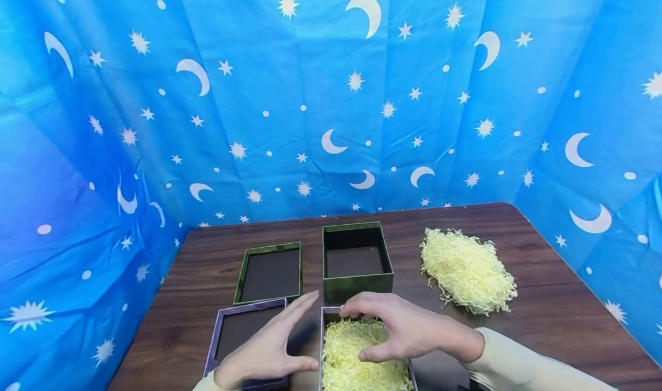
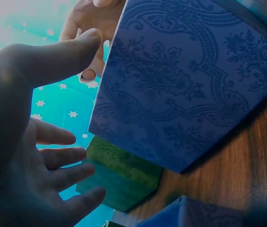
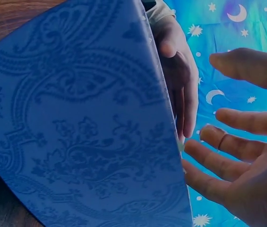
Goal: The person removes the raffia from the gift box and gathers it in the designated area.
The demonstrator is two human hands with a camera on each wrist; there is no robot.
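Observation:
A purple box with an embossed floral pattern stands at the table's front, filled with pale yellow shredded paper. Above its right part hovers my right hand, fingers loosely bent and thumb spread, nothing in its grasp. In the right wrist view, the fingertips of that hand come right up to the box's rim. On the box's left side my left hand is held with fingers extended and thumb apart, holding nothing. It partly covers a purple lid lying hollow side up.
Behind the purple box stands a green box with a dark inside. A green lid lies left of it, hollow side up. A loose pile of yellow shredded paper sits at the right on the wooden table. Blue curtains enclose the table.

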